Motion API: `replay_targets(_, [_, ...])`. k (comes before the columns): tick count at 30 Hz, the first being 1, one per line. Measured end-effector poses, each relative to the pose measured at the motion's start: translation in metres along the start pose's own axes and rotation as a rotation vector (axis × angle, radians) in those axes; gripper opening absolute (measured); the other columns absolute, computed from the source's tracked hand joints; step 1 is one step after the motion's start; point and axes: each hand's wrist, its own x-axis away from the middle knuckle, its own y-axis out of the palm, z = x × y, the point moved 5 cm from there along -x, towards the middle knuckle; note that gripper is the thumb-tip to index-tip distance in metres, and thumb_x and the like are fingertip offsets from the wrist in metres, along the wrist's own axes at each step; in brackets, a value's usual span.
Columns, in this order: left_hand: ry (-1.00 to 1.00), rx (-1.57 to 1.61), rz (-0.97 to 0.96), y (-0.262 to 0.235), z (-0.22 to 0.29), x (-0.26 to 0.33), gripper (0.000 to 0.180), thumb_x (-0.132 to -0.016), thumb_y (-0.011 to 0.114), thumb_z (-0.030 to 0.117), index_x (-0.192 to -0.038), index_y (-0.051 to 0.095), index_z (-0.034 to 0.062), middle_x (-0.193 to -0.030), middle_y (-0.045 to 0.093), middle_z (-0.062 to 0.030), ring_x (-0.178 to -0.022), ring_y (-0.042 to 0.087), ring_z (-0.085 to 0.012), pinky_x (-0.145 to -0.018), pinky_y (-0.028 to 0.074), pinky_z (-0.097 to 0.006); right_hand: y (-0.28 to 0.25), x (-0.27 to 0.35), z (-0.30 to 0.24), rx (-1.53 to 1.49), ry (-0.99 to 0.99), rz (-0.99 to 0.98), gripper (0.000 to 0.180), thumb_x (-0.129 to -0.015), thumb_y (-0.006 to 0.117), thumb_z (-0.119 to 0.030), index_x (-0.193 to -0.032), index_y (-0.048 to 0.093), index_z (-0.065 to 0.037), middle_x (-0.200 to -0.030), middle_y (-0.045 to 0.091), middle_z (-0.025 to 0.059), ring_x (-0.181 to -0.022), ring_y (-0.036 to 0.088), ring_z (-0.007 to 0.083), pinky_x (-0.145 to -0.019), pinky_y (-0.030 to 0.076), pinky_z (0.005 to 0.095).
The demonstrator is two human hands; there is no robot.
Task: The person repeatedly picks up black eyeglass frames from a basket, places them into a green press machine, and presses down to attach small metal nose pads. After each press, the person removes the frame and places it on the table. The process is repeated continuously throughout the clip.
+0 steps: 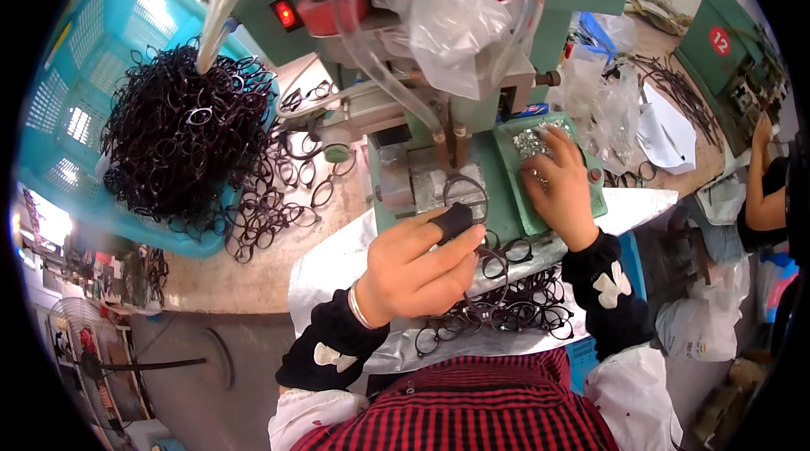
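Observation:
My left hand (422, 272) grips a dark eyeglass frame (486, 196), with one rim up at the metal block of the green machine (483, 156), under its two copper-coloured rods (451, 143). A black cover (453, 221) wraps one finger of that hand. My right hand (564, 194) reaches over a green tray (516, 205), its fingers bent and apart, the tips near small shiny metal pieces (531, 142). Whether a piece lies between them is too small to tell. More dark frames (527, 303) lie on silvery sheeting below my hands.
A turquoise basket (63, 97) heaped with dark frames (181, 139) stands at the left, with loose frames (270, 206) spilling beside it. Clear tubing (396, 84) and a plastic bag (451, 25) hang from the machine. Another person's arm (759, 177) shows at far right, near a second green machine (717, 37).

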Motion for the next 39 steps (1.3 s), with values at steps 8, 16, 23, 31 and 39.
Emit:
replay_targets(8, [-0.397, -0.521, -0.102, -0.061, 0.030, 0.041, 0.022, -0.079, 0.070, 0.001, -0.101, 0.068, 0.0059, -0.110, 0.070, -0.0087, -0.099, 0.069, -0.0286, -0.103, 0.048, -0.054, -0.011, 0.023, 0.041, -0.479, 0.516, 0.217, 0.011, -0.096, 0.063, -0.005, -0.104, 0.069, 0.001, -0.099, 0.071, 0.0083, -0.094, 0.067, 0.0179, -0.085, 0.051, 0.0301])
replay_targets(16, [-0.827, -0.753, -0.365, -0.075, -0.185, 0.109, 0.049, -0.073, 0.085, 0.040, -0.100, 0.071, 0.0018, -0.126, 0.060, -0.0176, -0.110, 0.052, -0.0377, -0.102, 0.039, -0.048, 0.021, 0.021, 0.038, -0.922, 0.656, 0.239, 0.014, -0.091, 0.070, -0.001, -0.105, 0.068, -0.001, -0.092, 0.068, 0.0007, -0.084, 0.061, 0.0079, -0.077, 0.046, 0.0219])
replay_targets(23, [-1.179, -0.598, -0.713, -0.012, -0.236, 0.226, 0.033, -0.083, 0.066, 0.032, -0.094, 0.075, 0.0021, -0.120, 0.059, -0.0182, -0.111, 0.055, -0.0395, -0.094, 0.046, -0.053, -0.012, 0.037, 0.023, -0.405, 0.577, 0.179, 0.014, -0.086, 0.072, -0.002, -0.100, 0.072, 0.002, -0.092, 0.073, 0.0090, -0.088, 0.067, 0.0193, -0.085, 0.050, 0.0296])
replay_targets(31, [-1.264, -0.215, 0.167, -0.085, -0.119, 0.150, 0.015, -0.100, 0.058, 0.013, -0.096, 0.064, -0.0006, -0.079, 0.058, -0.0096, -0.071, 0.055, -0.0199, -0.066, 0.045, -0.034, -0.060, 0.064, 0.009, -0.408, 0.579, 0.182, 0.013, -0.085, 0.068, 0.004, -0.097, 0.070, 0.002, -0.093, 0.070, 0.0075, -0.089, 0.065, 0.0178, -0.083, 0.049, 0.0289])
replay_targets(39, [-1.221, 0.203, 0.446, -0.044, -0.108, 0.145, 0.008, -0.103, 0.056, 0.008, -0.106, 0.055, 0.0009, -0.087, 0.062, -0.0037, -0.074, 0.063, -0.0109, -0.069, 0.054, -0.026, 0.004, -0.045, -0.064, -1.067, 0.501, 0.061, 0.031, -0.078, 0.072, 0.003, -0.108, 0.064, -0.001, -0.095, 0.067, 0.0045, -0.090, 0.063, 0.0139, -0.084, 0.049, 0.0282])
